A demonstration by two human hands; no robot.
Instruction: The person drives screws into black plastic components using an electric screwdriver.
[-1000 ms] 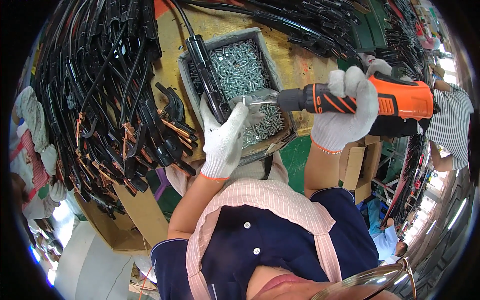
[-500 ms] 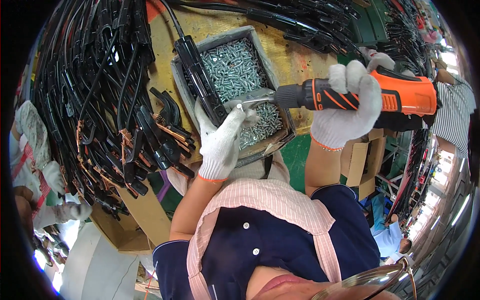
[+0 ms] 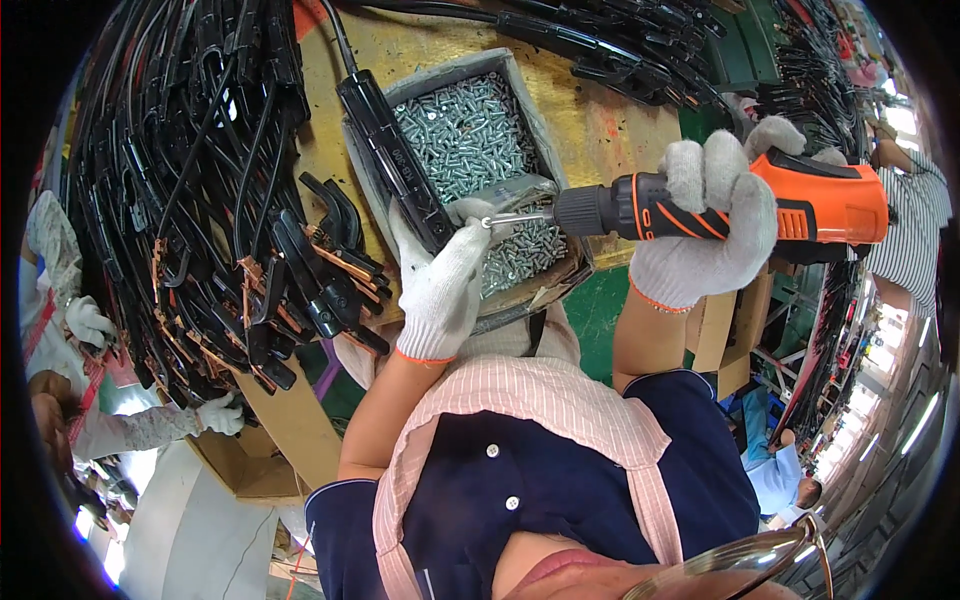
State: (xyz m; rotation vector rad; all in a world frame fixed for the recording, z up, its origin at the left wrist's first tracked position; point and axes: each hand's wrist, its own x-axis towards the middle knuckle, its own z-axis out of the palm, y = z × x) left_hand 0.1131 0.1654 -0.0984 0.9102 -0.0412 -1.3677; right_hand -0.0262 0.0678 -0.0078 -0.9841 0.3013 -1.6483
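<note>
On the yellow table (image 3: 615, 130) stands a grey box (image 3: 535, 120) of loose screws (image 3: 460, 140); right of it, the right hand's (image 3: 748, 225) fingers wrap around the orange driver (image 3: 648, 207), bit (image 3: 522, 217) pointing left. The black handle (image 3: 395, 155) slants down rightward, its lower end in the left hand's (image 3: 440, 285) closed fingers, where what looks like a screw (image 3: 487, 222) sits at the fingertips (left hand nearer), in line with the bit, contact unclear

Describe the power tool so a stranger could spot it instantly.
On the yellow tabletop, find the grey rectangular box of silver metal screws. Right of it, the white-gloved right hand holds an orange-and-black cylindrical power driver. Its bright orange colour sets it apart from the glossy black parts nearby.
</note>
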